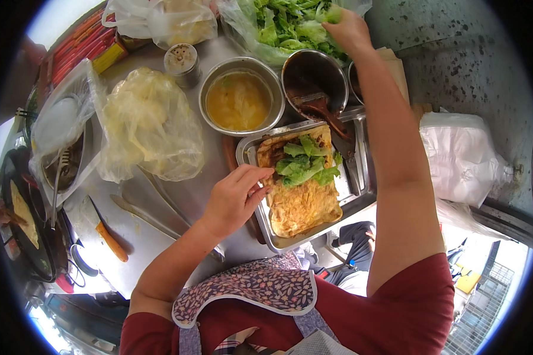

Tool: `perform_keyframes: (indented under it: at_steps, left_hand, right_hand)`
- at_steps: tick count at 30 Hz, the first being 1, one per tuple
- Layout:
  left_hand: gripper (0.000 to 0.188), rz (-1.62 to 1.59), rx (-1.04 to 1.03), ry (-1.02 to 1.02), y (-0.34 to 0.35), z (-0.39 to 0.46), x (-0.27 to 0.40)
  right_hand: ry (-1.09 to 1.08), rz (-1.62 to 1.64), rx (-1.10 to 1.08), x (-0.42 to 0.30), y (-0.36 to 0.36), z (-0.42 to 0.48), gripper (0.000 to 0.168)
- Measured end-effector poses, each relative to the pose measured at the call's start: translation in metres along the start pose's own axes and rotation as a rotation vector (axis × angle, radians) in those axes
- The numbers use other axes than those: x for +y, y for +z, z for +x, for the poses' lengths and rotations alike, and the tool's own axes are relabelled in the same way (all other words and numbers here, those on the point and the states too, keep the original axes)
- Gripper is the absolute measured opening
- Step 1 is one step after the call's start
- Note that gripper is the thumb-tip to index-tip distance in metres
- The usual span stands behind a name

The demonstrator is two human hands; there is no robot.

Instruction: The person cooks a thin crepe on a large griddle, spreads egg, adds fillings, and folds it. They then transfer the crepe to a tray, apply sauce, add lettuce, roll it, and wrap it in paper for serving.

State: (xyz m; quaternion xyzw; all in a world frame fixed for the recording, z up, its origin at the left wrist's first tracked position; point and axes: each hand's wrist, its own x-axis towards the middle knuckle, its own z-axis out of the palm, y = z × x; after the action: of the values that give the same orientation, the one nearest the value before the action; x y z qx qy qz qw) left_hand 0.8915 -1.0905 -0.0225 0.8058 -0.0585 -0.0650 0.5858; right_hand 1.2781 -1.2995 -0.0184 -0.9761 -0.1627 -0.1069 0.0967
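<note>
A browned flatbread (304, 208) lies in a rectangular metal tray (280, 246) before me. Torn green lettuce leaves (302, 166) cover part of its far half, where brown sauce shows. My left hand (237, 197) is at the flatbread's left edge, thumb and forefinger apart; whether the fingertips press on it is hard to tell. Stretched out to the far side, my right hand (348, 31) pinches a piece of lettuce (332, 14) above a plastic bag full of shredded lettuce (288, 26). A metal spatula (350, 166) rests along the tray's right side.
Beyond the tray stand a pot of yellowish liquid (240, 102) and a pot of dark sauce (313, 71) with a brush (322, 108). Leftward are a plastic food bag (151, 124), metal tongs (149, 215), an orange-handled knife (111, 239) and a shaker (182, 62). White bags (459, 155) hang rightward.
</note>
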Motion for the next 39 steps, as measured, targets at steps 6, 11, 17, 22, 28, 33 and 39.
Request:
perform_keyframes:
  at_steps: [6,11,17,22,28,33,39]
  left_hand:
    - [0.035,0.006,-0.034,-0.041,0.001,-0.007,0.001]
    - [0.034,-0.022,-0.031,-0.01,-0.001,-0.005,-0.001]
    - [0.033,-0.057,-0.024,-0.057,-0.016,-0.001,-0.004]
    - [0.033,-0.085,0.042,-0.114,-0.02,0.002,-0.01]
    - [0.044,-0.36,0.086,-0.079,0.014,0.012,-0.009]
    - [0.06,-0.072,-0.006,-0.106,0.053,0.028,0.001]
    - [0.069,0.096,0.152,-0.103,0.065,0.031,-0.002]
  right_hand:
    - [0.2,0.061,-0.231,-0.084,0.042,0.011,0.05]
    - [0.265,0.009,-0.368,-0.104,0.075,0.003,0.062]
    - [0.334,0.655,-0.228,-0.067,0.013,-0.005,0.028]
    - [0.011,0.931,-0.269,-0.071,-0.117,-0.11,0.015]
    - [-0.467,0.233,-0.504,-0.082,-0.139,-0.26,0.041]
    - [-0.445,0.193,-0.222,-0.065,-0.064,-0.294,0.066]
    - [-0.399,0.463,-0.018,-0.049,-0.042,-0.332,0.049]
